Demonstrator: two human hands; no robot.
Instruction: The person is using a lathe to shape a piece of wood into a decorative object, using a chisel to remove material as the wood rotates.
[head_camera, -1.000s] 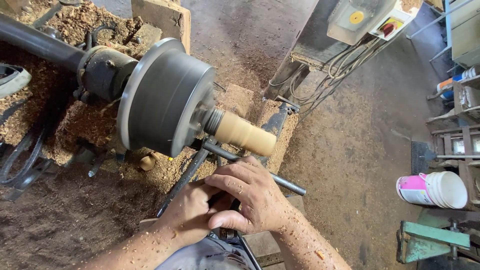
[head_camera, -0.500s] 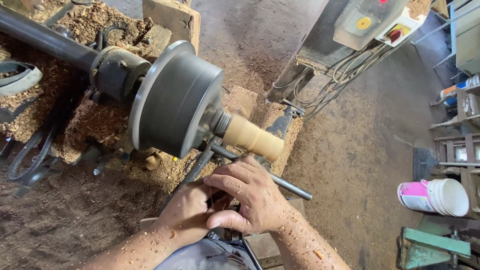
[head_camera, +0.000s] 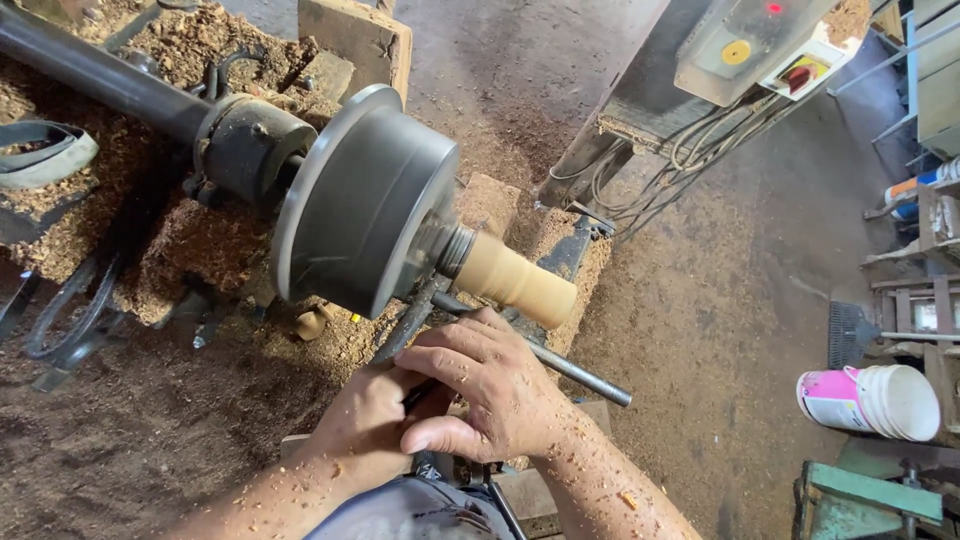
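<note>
workpiece: pale wooden peg (head_camera: 515, 280), short and rounded, sticks out of the dark lathe chuck (head_camera: 365, 215) just above my hands; end nearest me is free.
my right hand (head_camera: 490, 390): on top, fingers (head_camera: 450, 355) curled and pressed together over the tool, thumb tucked under; flecked with wood chips.
my left hand (head_camera: 365, 420): beneath and behind the right one, wrapped round the tool's handle end; fingers mostly hidden, so how tightly they close I cannot tell.
tool: dark turning tool (head_camera: 412, 318), blade runs up from my grip toward the underside of the peg, near the chuck; whether the tip touches the wood I cannot tell.
rest: steel bar (head_camera: 570, 368) crosses just below the peg, tool appears to lie across it.
drive: long dark shaft (head_camera: 95, 72) runs from the chuck to the upper left.
step: looks like shaping the peg close to the chuck, both hands bracing the tool.
next move needs: I judge a steady two-handed hold, blade kept down on the bar, fed lightly so it does not dig in.
around: sawdust (head_camera: 150, 400) heaped everywhere; white and pink bucket (head_camera: 870, 400) well apart at right; control box (head_camera: 750, 40) with wires above.
</note>
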